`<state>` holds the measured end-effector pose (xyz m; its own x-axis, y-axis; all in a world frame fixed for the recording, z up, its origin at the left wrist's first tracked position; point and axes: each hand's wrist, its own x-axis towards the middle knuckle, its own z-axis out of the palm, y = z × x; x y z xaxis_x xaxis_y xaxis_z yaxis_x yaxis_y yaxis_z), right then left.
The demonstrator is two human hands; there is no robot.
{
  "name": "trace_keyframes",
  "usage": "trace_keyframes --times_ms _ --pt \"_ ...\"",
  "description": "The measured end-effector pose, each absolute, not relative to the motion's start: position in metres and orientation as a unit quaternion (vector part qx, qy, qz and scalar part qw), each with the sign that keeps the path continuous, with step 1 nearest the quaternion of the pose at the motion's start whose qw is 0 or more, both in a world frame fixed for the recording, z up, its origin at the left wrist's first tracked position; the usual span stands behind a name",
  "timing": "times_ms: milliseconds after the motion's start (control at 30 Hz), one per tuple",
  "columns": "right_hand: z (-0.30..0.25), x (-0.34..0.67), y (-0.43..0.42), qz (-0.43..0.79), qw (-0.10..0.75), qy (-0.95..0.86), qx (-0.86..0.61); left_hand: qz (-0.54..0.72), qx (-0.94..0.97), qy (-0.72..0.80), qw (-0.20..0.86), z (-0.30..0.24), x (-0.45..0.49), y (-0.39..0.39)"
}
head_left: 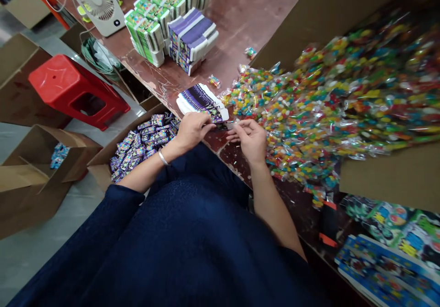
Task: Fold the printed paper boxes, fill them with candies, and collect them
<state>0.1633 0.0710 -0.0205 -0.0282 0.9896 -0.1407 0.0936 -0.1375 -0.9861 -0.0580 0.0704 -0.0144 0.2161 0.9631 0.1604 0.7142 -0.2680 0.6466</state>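
My left hand, with a bracelet on its wrist, is closed in a pinch at the table's near edge. Its fingertips hold what looks like a small dark-printed carton, mostly hidden by the fingers. Facing it, my right hand pinches a small clear packet against the carton's end; its contents are too small to make out. Just beyond my left hand lies a fanned stack of flat purple cartons. A large heap of clear packets of colourful candies spreads beside my right hand.
Banded bundles of green cartons and purple cartons stand behind, near a white fan. Below left, a cardboard box holds small filled purple boxes. A red stool stands left; a cutter lies right.
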Motion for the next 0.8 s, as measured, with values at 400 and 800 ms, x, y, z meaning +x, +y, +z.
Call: trace_keyframes --times_ms 400,800 --pt "0.023 0.178 0.01 0.381 0.413 -0.617 -0.551 0.297 0.397 0.247 0.833 -0.002 -0.038 0.048" --pt "0.026 0.193 0.011 0.532 0.331 -0.591 -0.509 0.264 0.448 0.29 0.804 -0.005 -0.03 0.038"
